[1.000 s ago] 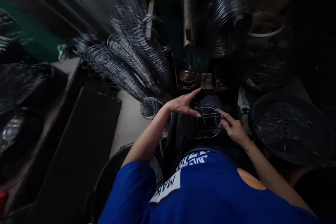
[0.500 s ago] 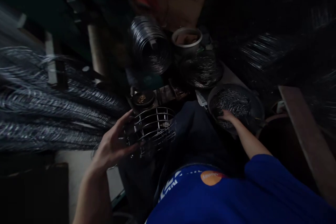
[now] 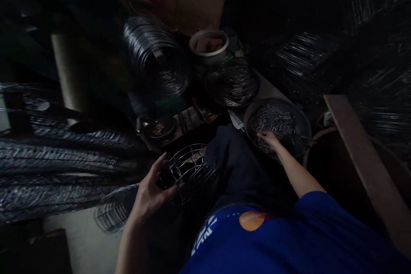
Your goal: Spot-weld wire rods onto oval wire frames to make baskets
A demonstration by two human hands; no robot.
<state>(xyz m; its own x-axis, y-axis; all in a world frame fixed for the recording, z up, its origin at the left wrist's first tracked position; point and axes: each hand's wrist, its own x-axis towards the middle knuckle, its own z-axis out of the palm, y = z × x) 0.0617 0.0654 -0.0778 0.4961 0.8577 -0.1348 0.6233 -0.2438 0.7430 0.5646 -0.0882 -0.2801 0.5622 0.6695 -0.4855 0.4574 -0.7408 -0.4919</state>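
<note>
A round wire cage (image 3: 192,162) rests against my dark trousers, its curved bars facing up. My left hand (image 3: 157,188) grips the cage's left end between thumb and fingers. On the right, my right hand (image 3: 269,139) is at the near left edge of a wide round basin (image 3: 303,130). Its fingers are drawn together among the short metal pieces (image 3: 276,120) heaped there; whether they pinch one is too small to tell.
A wire coil (image 3: 154,55), a white-rimmed bucket (image 3: 208,53) and a dish of thin metal rods (image 3: 236,83) stand ahead. Long wire bundles (image 3: 58,158) lie left. A plank (image 3: 362,150) slants at right; another wire cage (image 3: 112,209) is on the floor.
The view has shifted, so surroundings appear further left. My left hand still holds the cage, which sits slightly lower. My right hand stays in the basin, its fingers now more visible.
</note>
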